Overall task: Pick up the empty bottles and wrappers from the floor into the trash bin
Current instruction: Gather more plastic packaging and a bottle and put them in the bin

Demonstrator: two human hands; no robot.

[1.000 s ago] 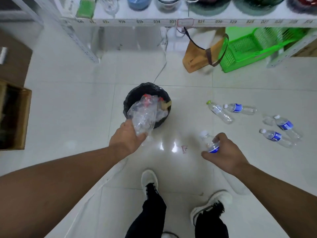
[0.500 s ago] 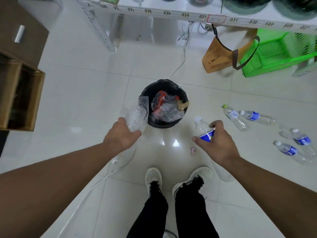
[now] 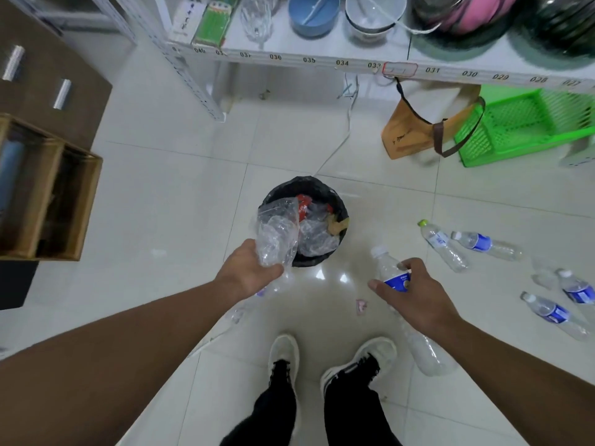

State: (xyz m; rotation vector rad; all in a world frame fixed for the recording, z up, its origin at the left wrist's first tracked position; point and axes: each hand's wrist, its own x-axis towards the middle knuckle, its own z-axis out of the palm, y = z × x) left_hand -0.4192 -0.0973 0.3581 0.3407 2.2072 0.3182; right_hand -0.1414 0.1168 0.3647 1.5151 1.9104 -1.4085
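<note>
A black trash bin (image 3: 341,207) stands on the tiled floor ahead of me, holding clear plastic and red wrappers. My left hand (image 3: 248,272) grips a crumpled clear plastic wrapper (image 3: 277,233) that hangs over the bin's near left rim. To the bin's right, my right hand (image 3: 415,294) is closed on an empty bottle with a blue label (image 3: 388,268), white cap up. Several empty bottles lie on the floor at the right, among them a green-capped one (image 3: 442,246) and a blue-labelled one (image 3: 486,244). A small pink scrap (image 3: 360,306) lies between my hands.
My two shoes (image 3: 331,358) stand just behind the bin. A white shelf (image 3: 322,59) with bowls runs along the back, a brown bag (image 3: 415,133) and a green basket (image 3: 521,123) under it. Wooden boxes (image 3: 48,188) are at the left. A white cable (image 3: 338,146) crosses the floor.
My left hand has moved right, bringing the plastic wrapper back over the bin's rim. The right hand keeps the bottle raised beside the bin. My view has moved closer to the shelf.
</note>
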